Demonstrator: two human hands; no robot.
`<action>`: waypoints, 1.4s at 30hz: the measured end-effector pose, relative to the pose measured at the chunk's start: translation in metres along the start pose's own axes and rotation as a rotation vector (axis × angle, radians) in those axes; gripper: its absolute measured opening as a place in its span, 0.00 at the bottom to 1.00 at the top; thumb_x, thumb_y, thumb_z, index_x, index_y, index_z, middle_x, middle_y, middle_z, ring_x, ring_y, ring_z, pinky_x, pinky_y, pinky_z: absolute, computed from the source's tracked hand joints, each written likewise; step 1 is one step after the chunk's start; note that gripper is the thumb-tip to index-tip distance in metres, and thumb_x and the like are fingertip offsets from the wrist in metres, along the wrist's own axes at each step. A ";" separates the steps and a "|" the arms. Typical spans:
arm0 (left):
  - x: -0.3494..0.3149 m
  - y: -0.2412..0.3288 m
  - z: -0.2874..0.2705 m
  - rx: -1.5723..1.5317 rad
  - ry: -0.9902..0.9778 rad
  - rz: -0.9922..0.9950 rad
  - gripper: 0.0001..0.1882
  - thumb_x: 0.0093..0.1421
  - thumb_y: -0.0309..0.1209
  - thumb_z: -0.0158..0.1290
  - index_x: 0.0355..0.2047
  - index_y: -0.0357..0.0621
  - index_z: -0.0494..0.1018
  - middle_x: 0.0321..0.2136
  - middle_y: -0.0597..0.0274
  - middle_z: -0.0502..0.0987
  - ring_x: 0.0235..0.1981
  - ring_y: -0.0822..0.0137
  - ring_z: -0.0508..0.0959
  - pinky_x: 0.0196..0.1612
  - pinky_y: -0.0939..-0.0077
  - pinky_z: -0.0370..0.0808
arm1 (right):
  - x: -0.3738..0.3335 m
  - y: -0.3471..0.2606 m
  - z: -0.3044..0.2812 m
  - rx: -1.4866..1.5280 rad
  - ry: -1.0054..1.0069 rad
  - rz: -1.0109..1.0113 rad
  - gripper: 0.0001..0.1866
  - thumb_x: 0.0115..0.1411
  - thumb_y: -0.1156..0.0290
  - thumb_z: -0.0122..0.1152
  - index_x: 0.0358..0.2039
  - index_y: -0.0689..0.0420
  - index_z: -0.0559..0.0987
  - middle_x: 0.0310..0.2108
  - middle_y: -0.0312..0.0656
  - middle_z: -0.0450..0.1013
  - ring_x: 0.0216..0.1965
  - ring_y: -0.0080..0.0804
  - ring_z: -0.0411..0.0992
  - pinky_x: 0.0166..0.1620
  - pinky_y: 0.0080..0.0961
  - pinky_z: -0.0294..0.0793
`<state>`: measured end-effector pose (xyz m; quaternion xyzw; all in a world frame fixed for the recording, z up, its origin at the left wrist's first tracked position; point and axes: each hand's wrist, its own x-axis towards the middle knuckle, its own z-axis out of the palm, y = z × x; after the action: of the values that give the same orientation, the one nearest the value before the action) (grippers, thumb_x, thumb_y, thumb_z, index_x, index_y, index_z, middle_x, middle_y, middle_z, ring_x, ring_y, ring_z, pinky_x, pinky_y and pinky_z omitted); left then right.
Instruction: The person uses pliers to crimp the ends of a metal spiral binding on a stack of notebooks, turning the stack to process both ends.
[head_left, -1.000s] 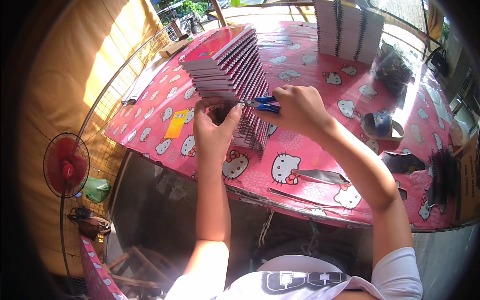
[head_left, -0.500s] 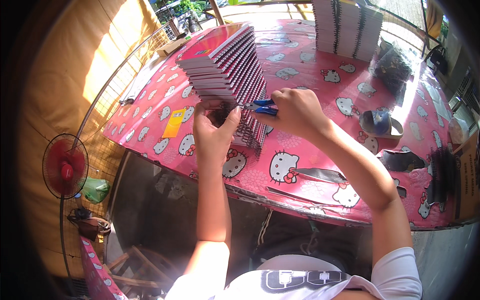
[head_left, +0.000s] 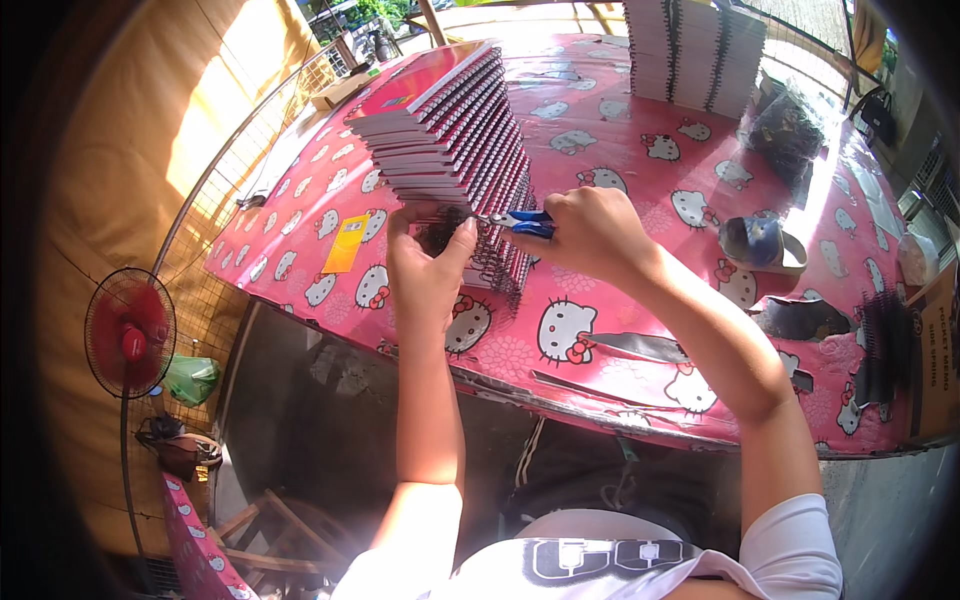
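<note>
A tall stack of spiral-bound notebooks [head_left: 430,130] with reddish covers and white page edges stands on the table. Its coils face right and toward me. My left hand [head_left: 425,275] is curled at the lower front of the stack, around a dark, wiry clump [head_left: 438,234] that looks like black binding coil; its fingertips are partly hidden. In my right hand [head_left: 598,225] is a pair of blue-handled pliers [head_left: 528,222], jaws pointing left toward the coils beside my left thumb. What exactly the jaws touch is too small to tell.
The table wears a pink cartoon-cat cover [head_left: 640,300], torn near its front edge. White spiral-bound books [head_left: 695,60] stand at the back. To the right are a plastic bag of dark coils [head_left: 785,130], a slipper [head_left: 762,245] and black coils [head_left: 882,350]. A red fan [head_left: 132,335] stands left.
The pliers have tilted slightly and shifted a little left at the coils. The dark clump by my left hand shows more. The notebook stack appears slightly farther left.
</note>
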<state>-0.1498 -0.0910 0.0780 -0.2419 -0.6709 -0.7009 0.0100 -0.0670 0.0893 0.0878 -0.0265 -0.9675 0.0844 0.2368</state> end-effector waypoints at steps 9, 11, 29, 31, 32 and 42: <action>-0.011 0.003 0.006 -0.059 -0.025 -0.084 0.22 0.54 0.26 0.63 0.44 0.39 0.64 0.30 0.63 0.77 0.21 0.80 0.72 0.17 0.88 0.67 | -0.003 0.019 0.014 -0.047 0.425 -0.224 0.27 0.49 0.43 0.65 0.17 0.58 0.77 0.14 0.45 0.72 0.17 0.43 0.74 0.24 0.37 0.74; -0.010 -0.001 0.005 -0.070 -0.027 -0.033 0.22 0.53 0.26 0.63 0.45 0.40 0.64 0.29 0.64 0.77 0.20 0.81 0.72 0.17 0.88 0.66 | -0.005 0.009 0.013 0.035 0.128 -0.070 0.28 0.51 0.42 0.64 0.18 0.58 0.76 0.19 0.44 0.75 0.22 0.41 0.76 0.25 0.38 0.74; -0.017 -0.016 0.003 -0.023 -0.014 -0.088 0.25 0.51 0.26 0.66 0.46 0.42 0.66 0.30 0.63 0.77 0.21 0.78 0.73 0.17 0.88 0.67 | -0.020 0.012 0.013 -0.014 -0.037 0.027 0.29 0.46 0.41 0.67 0.29 0.58 0.78 0.29 0.42 0.74 0.34 0.40 0.75 0.39 0.34 0.73; -0.019 -0.012 0.004 -0.036 -0.010 -0.079 0.24 0.51 0.26 0.66 0.46 0.42 0.68 0.29 0.64 0.77 0.20 0.77 0.73 0.17 0.88 0.67 | -0.023 0.021 0.021 -0.085 0.260 -0.080 0.29 0.46 0.41 0.66 0.28 0.58 0.78 0.28 0.42 0.74 0.33 0.40 0.75 0.38 0.34 0.73; -0.020 -0.009 0.006 -0.055 -0.005 -0.086 0.23 0.52 0.26 0.66 0.45 0.43 0.68 0.29 0.64 0.77 0.20 0.77 0.73 0.17 0.88 0.66 | -0.023 0.025 0.026 -0.126 0.280 -0.092 0.29 0.46 0.41 0.66 0.28 0.58 0.78 0.29 0.42 0.74 0.34 0.39 0.75 0.40 0.34 0.73; -0.015 -0.009 0.000 0.000 0.006 -0.110 0.21 0.52 0.24 0.63 0.44 0.42 0.66 0.29 0.64 0.76 0.19 0.77 0.73 0.15 0.87 0.66 | -0.016 0.010 0.016 0.080 0.092 -0.071 0.27 0.46 0.42 0.66 0.18 0.57 0.80 0.15 0.44 0.73 0.20 0.44 0.76 0.24 0.35 0.74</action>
<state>-0.1398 -0.0943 0.0646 -0.2028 -0.6832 -0.7010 -0.0265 -0.0602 0.0955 0.0654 0.0134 -0.9518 0.1132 0.2849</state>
